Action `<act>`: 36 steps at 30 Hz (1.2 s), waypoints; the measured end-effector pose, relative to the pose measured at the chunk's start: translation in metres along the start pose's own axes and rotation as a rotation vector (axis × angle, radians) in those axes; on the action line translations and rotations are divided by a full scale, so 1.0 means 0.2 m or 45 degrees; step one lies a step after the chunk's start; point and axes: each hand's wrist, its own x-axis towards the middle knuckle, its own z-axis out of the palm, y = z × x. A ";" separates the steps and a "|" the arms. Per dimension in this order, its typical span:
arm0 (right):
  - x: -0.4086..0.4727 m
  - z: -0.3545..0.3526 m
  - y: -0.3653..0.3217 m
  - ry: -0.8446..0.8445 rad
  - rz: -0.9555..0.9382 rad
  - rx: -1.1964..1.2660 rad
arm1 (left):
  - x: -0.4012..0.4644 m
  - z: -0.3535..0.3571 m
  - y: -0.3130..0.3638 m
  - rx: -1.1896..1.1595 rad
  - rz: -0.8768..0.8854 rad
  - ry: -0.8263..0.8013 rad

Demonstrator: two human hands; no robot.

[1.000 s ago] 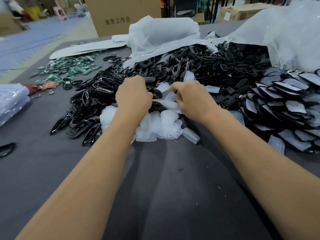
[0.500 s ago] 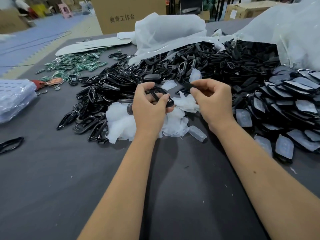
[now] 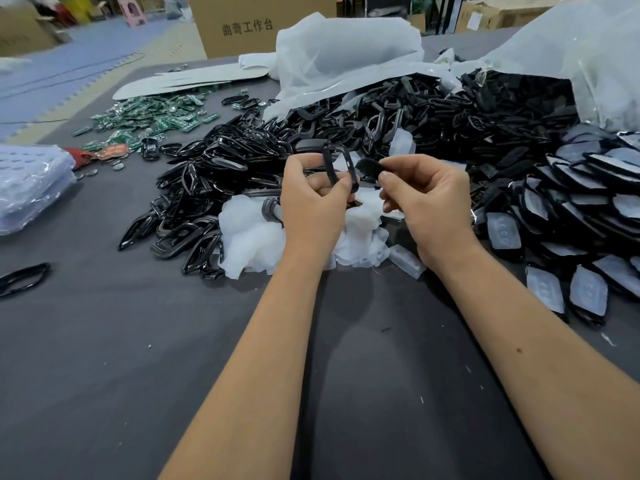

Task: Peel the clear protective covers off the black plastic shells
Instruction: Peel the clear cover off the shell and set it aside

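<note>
Hands, left (image 3: 313,199): raised clear of the bench since a second ago, when both hands were pressed down among the loose covers; fingers and thumb are now curled round a black loop-shaped frame (image 3: 337,168), held upright by its lower end. Hands, right (image 3: 427,199): also lifted, thumb and forefinger pinching a small black shell piece (image 3: 370,168), carried just beside the frame, the two parts close but apparently apart. Change noted: two parts have been drawn out of the stock and brought up before the camera; this is judged to be the start of a fresh peel, with no cover yet seen coming away. Whether any clear cover remains on either held part cannot be told, film on glossy black being hard to make out at this size. Below the hands: heap of peeled clear covers (image 3: 256,237), white-translucent, lying on the grey bench (image 3: 138,375). Left of the hands: pile of black frames (image 3: 214,174). Behind: larger mass of black shells (image 3: 485,123) spilling from a clear plastic bag (image 3: 571,57). Right: rows of shells with covers still on (image 3: 588,209), cut off by the frame edge, count not obtainable. Far left: green circuit boards (image 3: 152,119), a stack of bagged clear trays (image 3: 31,188), partly cut off. Rear: cardboard box (image 3: 249,26) with printed characters, top cropped. Fingertips of both hands are partly hidden behind the held parts.
</note>
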 end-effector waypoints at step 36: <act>0.00 0.00 0.01 0.026 0.066 -0.203 | 0.05 -0.04 -0.07 -0.081 0.098 -0.275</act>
